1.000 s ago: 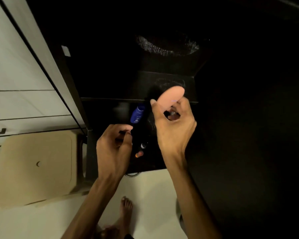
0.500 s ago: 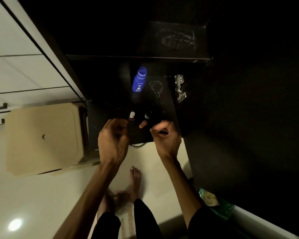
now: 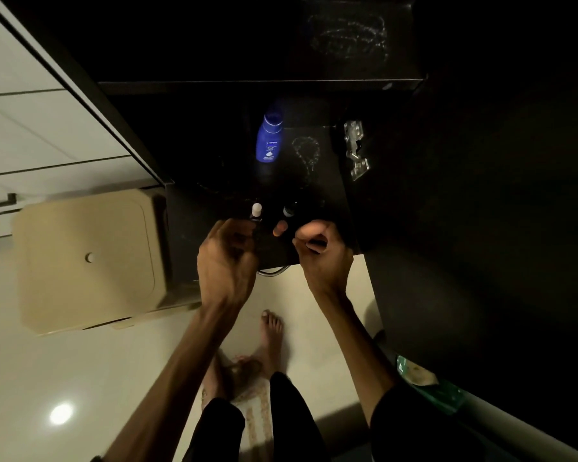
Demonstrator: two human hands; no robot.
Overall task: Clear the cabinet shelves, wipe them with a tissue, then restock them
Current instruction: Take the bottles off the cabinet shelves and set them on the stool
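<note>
Head view: I see one blue lotion bottle (image 3: pixel 269 138) lying on the dark cabinet shelf (image 3: pixel 214 168) just above the middle of the frame, its long axis running up and down the picture, cap toward the top edge and base toward my hands. Right of it a thin beaded chain (image 3: pixel 306 155) lies in a loop on the same shelf, and further right a metal hinge (image 3: pixel 356 150) shows on the cabinet side.

Below the bottle, near the shelf's front edge, I count three small items in a row: a white-capped vial (image 3: pixel 256 210), a dark-capped vial (image 3: pixel 288 211) and an orange-tipped one (image 3: pixel 280 228); how they stand I cannot tell in the dark.

My left hand (image 3: pixel 226 258) reaches up from the lower middle, back of the hand toward the camera, its fingers curled just under the white-capped vial; whether they grip anything is hidden, so I cannot tell. My right hand (image 3: pixel 321 251) sits right of centre at the shelf edge, fingers curled tight into the palm, and I cannot tell what, if anything, they hold.

At left centre stands one beige bin (image 3: pixel 87 258) with a lid knob. Two bare feet (image 3: pixel 271 331) show on the pale floor (image 3: pixel 47 361) at lower centre.
</note>
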